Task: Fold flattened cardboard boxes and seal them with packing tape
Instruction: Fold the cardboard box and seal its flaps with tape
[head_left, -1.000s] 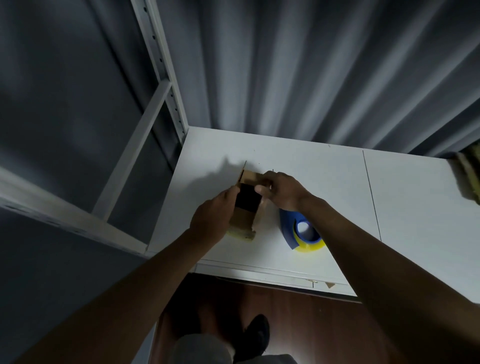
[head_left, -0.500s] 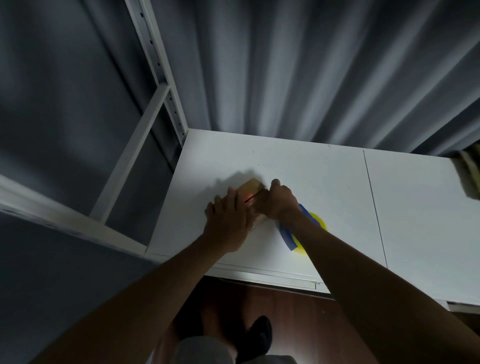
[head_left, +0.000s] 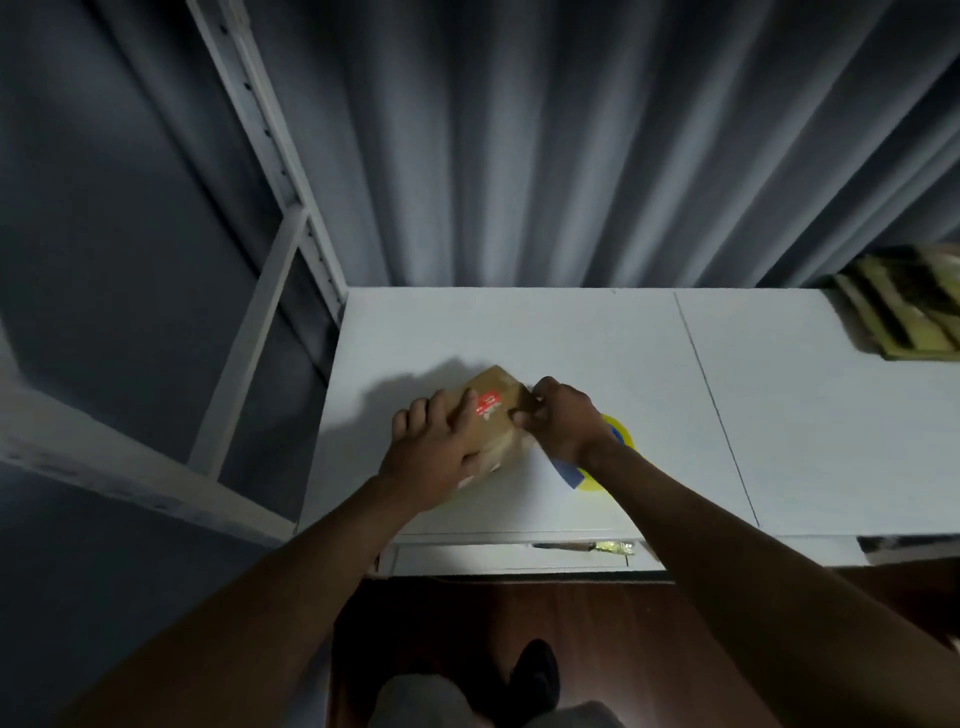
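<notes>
The small cardboard box lies on the white table, near its left end. The left hand presses flat, steadying it; the right hand pinches its right-side flap, likely closing it. The tape dispenser waits just right.

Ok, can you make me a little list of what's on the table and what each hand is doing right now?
box: small brown cardboard box with a red sticker, lying on the white table
left hand: left hand pressed flat on top of the box, fingers straight
right hand: right hand pinching the box's right edge
tape: blue and yellow tape dispenser on the table, partly hidden behind the right wrist
far right: stack of flat cardboard at the table's back corner
</notes>
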